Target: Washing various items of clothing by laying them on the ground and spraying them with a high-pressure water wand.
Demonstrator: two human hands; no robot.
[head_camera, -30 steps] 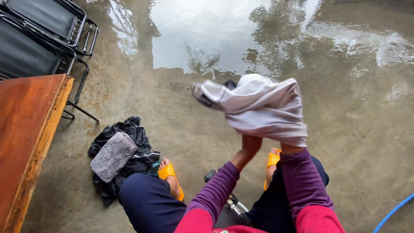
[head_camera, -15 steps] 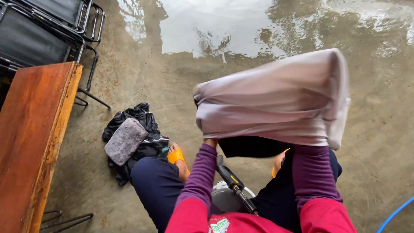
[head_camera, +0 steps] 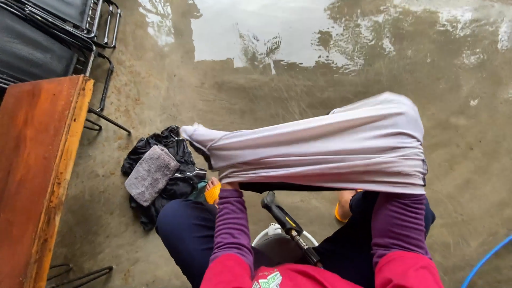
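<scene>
The pale cloth (head_camera: 320, 149) is now stretched wide and flat across the person's knees, where half a second ago it hung bunched in a shorter roll. Both hands are inside it, so the cloth hides them and their grip cannot be told; only the purple sleeves (head_camera: 232, 224) show below it. Left of the cloth lies a dark clothes pile (head_camera: 176, 178) with a grey rag (head_camera: 151, 174) on top. The floor (head_camera: 160, 96) is wet concrete, with a puddle beyond the cloth and a wooden table (head_camera: 37, 170) further left.
</scene>
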